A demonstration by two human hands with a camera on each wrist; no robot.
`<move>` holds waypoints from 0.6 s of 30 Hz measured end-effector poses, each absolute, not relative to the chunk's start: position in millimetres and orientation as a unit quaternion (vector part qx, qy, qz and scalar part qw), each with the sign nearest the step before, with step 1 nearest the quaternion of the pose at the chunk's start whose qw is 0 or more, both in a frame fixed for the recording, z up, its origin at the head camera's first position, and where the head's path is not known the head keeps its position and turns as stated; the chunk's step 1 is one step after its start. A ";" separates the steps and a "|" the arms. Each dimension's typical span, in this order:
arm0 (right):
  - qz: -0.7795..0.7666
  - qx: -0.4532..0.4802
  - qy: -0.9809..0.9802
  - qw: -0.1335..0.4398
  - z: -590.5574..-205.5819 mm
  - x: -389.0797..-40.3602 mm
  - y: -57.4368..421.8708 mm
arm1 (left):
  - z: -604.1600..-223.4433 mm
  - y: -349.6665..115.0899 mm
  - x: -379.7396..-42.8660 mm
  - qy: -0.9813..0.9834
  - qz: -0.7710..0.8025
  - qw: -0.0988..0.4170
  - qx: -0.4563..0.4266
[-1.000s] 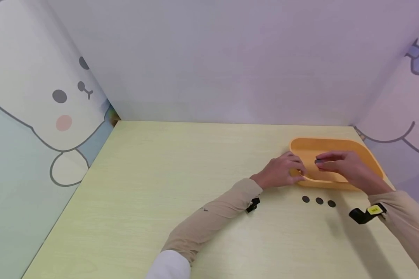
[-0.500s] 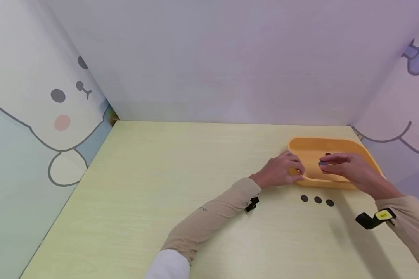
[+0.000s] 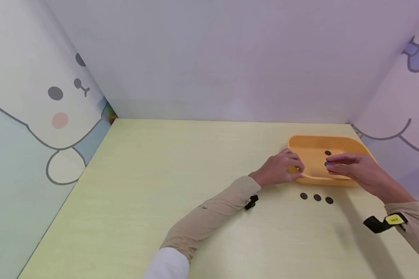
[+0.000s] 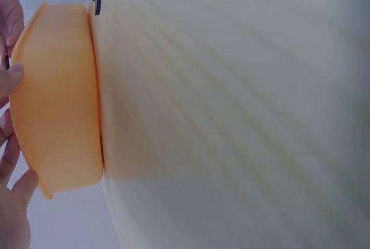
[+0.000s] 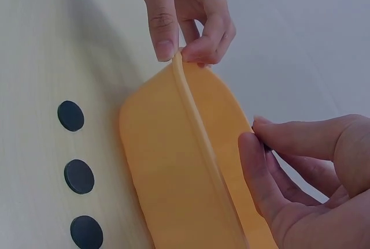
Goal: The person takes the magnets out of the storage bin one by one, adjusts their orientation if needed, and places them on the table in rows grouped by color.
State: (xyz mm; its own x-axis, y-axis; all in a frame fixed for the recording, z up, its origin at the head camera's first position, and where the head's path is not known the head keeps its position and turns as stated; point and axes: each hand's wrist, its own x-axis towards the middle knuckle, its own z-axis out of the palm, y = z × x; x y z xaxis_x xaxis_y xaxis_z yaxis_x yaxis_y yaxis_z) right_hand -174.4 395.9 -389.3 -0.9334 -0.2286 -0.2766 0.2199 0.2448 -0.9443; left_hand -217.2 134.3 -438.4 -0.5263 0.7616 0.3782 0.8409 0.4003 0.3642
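Note:
An orange plastic tray (image 3: 321,181) stands at the right of the table. My left hand (image 3: 281,166) pinches its left rim between thumb and fingers, as the right wrist view shows closely. Over the tray, my right hand (image 3: 359,170) pinches a small black disc (image 3: 328,164) between its thumb and fingertips. One more black disc (image 3: 328,153) lies inside the tray, just beyond the right fingertips. In front of the tray, three flat black discs lie in a row: a left disc (image 3: 303,196), a middle disc (image 3: 317,197) and a right disc (image 3: 329,200).
The pale wooden table (image 3: 181,170) meets a plain back wall (image 3: 223,66). A left side wall (image 3: 17,128) carries a cartoon animal print, and a similar printed wall (image 3: 415,93) stands close to the tray's right end.
My right hand has shifted to the right over the tray, carrying the pinched disc. The disc lying inside the tray has come into view. The left hand keeps its grip on the rim.

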 end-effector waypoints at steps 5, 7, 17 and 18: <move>-0.641 -0.005 0.744 0.186 -388.0 -169.4 398.5 | -436.9 134.7 -216.1 -0.833 -0.263 0.076 -0.480; -0.656 -0.004 0.731 0.189 -387.4 -167.1 398.8 | -437.1 135.3 -216.3 -0.834 -0.261 0.077 -0.480; -0.674 0.001 0.715 0.189 -387.9 -155.5 402.8 | -438.2 134.1 -216.4 -0.829 -0.267 0.081 -0.484; -0.678 0.001 0.711 0.187 -388.2 -154.4 403.2 | -438.4 134.1 -216.7 -0.830 -0.266 0.081 -0.484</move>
